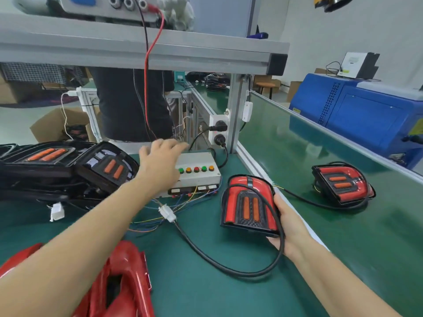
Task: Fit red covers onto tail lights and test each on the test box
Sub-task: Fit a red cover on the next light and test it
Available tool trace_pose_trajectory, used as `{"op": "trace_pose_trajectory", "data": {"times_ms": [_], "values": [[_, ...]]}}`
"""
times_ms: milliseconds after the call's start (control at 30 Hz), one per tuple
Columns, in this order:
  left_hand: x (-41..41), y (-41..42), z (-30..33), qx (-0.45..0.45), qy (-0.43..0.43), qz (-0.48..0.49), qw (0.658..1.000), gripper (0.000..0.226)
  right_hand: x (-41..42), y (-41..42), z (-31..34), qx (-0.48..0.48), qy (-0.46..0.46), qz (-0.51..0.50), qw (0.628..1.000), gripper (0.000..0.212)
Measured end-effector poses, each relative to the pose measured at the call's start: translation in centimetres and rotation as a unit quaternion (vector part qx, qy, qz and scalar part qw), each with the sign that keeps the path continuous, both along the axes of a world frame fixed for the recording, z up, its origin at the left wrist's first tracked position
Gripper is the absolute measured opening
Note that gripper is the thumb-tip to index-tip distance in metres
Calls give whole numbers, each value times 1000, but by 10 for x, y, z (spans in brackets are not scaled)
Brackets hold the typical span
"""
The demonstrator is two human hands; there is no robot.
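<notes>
My right hand [289,227] holds a tail light with a red cover [248,203] upright on the green mat, gripping its right edge. Its black cable [206,255] loops across the mat to a white connector [167,213] joined to the coloured wires of the test box [201,179]. My left hand [160,163] hovers with spread fingers over the left part of the white test box, beside its row of green, orange and red buttons [196,169]. Loose red covers [123,280] lie at the near left under my left forearm.
A pile of black tail lights without covers [68,170] sits at the left. Another covered tail light [343,185] lies on the green conveyor belt [320,145] to the right. Sockets [218,132] on the aluminium post stand behind the box. A person [132,104] stands beyond the bench.
</notes>
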State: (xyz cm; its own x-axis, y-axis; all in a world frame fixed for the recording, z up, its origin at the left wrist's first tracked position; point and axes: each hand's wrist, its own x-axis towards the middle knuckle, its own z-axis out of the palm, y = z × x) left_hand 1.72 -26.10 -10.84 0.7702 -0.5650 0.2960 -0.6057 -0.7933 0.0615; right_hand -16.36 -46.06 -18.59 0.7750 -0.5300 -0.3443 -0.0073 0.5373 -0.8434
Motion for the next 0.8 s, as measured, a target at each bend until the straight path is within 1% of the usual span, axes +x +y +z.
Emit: {"op": "trace_pose_trajectory", "data": {"times_ms": [33, 67, 100, 167, 233, 267, 300, 333, 400, 433, 467, 533, 567, 600, 633, 667, 700, 733, 800], "values": [[2, 13, 11, -30, -22, -3, 999, 60, 1, 0, 0, -6, 12, -4, 1000, 44], [4, 26, 19, -40, -31, -21, 998, 51, 2, 0, 1, -12, 29, -6, 999, 43], [2, 38, 23, -27, -17, -55, 998, 44, 4, 0, 2, -20, 47, -5, 999, 40], [-9, 55, 18, 60, 50, -130, 988, 42, 9, 3, 8, -55, 78, 10, 995, 37], [-19, 61, 0, 155, 90, -152, 972, 47, 14, 5, 21, -112, 113, 16, 987, 37], [-20, 61, -10, 179, 89, -149, 969, 47, 16, 5, 27, -171, 138, 20, 975, 37], [-19, 61, -19, 190, 78, -146, 968, 45, 17, 4, 32, -254, 172, 21, 952, 35], [-18, 60, -27, 198, 59, -147, 967, 42, 19, 2, 36, -351, 207, 13, 913, 34], [-14, 59, -37, 199, 19, -148, 969, 39, 20, 4, 44, -512, 255, 6, 820, 34], [-13, 59, -40, 198, 3, -148, 969, 37, 21, 11, 49, -573, 257, -1, 779, 32], [-12, 59, -42, 196, -8, -149, 969, 35, 21, 22, 53, -629, 234, -18, 741, 30], [-12, 60, -44, 182, -11, -155, 971, 31, 20, 52, 58, -725, 135, -43, 674, 26], [-12, 60, -43, 160, -3, -161, 974, 28, 20, 69, 60, -755, 84, -19, 650, 25], [-13, 60, -41, 118, 14, -170, 978, 25, 21, 87, 58, -771, 53, 28, 634, 25], [-14, 61, -38, 57, 36, -178, 982, 21, 23, 102, 54, -774, 47, 83, 627, 28], [-16, 61, -34, -12, 59, -189, 980, 17, 27, 115, 48, -769, 61, 132, 622, 32], [-18, 62, -30, -68, 75, -203, 974, 13, 31, 125, 43, -755, 80, 169, 628, 35], [-21, 63, -26, -100, 85, -216, 967, 11, 35, 131, 39, -729, 93, 197, 649, 36], [-27, 66, -21, -126, 104, -237, 958, 11, 41, 133, 35, -664, 87, 222, 709, 31]]}}
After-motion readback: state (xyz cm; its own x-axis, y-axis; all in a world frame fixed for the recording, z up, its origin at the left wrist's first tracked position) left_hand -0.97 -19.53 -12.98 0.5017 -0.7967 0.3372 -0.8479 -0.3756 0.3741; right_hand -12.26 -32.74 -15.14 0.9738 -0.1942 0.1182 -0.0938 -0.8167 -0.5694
